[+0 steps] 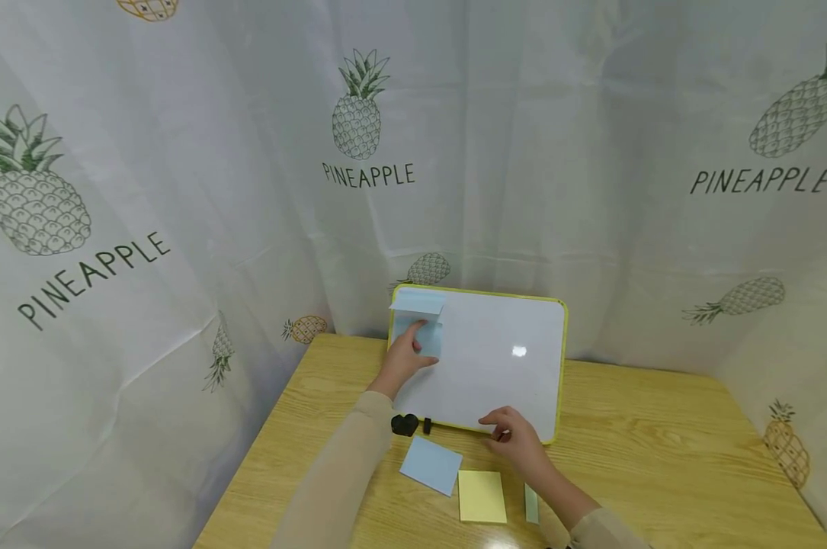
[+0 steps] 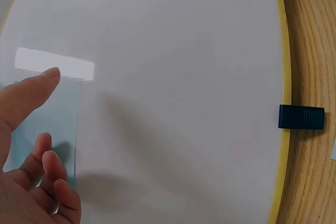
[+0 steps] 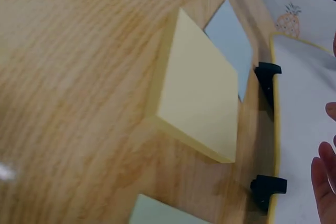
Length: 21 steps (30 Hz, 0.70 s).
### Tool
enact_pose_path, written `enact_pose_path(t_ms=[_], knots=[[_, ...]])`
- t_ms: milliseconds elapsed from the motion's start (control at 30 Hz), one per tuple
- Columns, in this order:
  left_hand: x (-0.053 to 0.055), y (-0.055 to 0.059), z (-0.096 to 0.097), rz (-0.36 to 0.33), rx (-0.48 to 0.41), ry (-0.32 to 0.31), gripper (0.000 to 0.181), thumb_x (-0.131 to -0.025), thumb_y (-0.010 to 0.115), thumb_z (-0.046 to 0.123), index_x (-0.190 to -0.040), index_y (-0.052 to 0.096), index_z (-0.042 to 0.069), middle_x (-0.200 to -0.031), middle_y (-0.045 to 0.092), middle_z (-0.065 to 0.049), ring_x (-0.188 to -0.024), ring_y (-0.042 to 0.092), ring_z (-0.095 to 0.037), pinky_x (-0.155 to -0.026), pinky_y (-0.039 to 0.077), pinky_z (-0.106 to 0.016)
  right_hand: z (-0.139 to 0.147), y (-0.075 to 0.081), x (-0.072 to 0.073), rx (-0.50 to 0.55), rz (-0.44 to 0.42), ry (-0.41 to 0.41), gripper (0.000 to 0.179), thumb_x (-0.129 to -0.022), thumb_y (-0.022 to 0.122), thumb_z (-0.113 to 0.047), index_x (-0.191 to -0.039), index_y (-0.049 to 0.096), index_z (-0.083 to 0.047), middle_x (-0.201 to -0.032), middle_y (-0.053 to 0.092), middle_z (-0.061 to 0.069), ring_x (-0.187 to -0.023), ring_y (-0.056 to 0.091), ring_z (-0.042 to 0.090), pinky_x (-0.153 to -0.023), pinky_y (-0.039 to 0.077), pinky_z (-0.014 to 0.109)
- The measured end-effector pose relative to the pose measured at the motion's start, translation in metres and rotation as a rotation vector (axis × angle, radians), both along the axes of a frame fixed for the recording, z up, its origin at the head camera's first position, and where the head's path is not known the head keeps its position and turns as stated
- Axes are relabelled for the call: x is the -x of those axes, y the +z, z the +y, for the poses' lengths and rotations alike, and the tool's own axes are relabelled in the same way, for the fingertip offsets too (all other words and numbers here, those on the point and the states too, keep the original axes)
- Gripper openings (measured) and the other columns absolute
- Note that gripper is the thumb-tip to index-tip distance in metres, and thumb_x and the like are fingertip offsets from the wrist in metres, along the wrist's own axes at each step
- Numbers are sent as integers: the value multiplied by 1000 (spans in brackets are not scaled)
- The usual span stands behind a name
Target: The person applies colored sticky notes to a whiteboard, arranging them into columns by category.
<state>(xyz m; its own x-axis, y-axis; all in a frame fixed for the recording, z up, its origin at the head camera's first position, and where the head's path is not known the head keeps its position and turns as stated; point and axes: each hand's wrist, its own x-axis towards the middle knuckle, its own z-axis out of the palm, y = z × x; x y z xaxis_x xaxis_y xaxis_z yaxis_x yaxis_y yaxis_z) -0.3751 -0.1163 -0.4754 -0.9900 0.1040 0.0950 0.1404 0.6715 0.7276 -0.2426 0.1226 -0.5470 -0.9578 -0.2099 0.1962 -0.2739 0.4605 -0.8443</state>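
A whiteboard with a yellow rim leans at the back of the table. Two light-blue sticky notes are at its upper left: the upper note curls outward, and a lower note lies partly behind my left hand. That hand's fingers are spread over the lower note; in the left wrist view the thumb overlaps the note's edge. Near the board's bottom edge hovers my right hand, fingers loosely bent with nothing held. Its fingertips show at the right border of the right wrist view.
In front of the board lie a blue note pad, a thick yellow note pad and a pale green strip. Black clips grip the board's lower rim. A pineapple-print curtain hangs behind the table.
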Motion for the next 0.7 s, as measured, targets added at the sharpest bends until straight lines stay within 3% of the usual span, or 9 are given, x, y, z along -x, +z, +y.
enact_pose_path(t_ms=[367, 700], knots=[[1, 5, 10, -22, 46, -68, 82, -77, 85, 21, -147, 42, 20, -92, 54, -8, -74, 46, -21, -68, 40, -36, 14, -8, -18, -4, -53, 18, 22, -84, 76, -4, -105, 71, -9, -104, 59, 6, -82, 56, 17, -68, 48, 27], [-3, 11, 13, -59, 91, -200, 78, -79, 84, 20, -146, 44, 21, -93, 54, -6, -73, 45, -19, -65, 40, -34, 29, -6, -35, -16, -61, 79, 27, -83, 77, -6, -108, 69, -6, -107, 59, 8, -81, 54, 12, -68, 49, 28]])
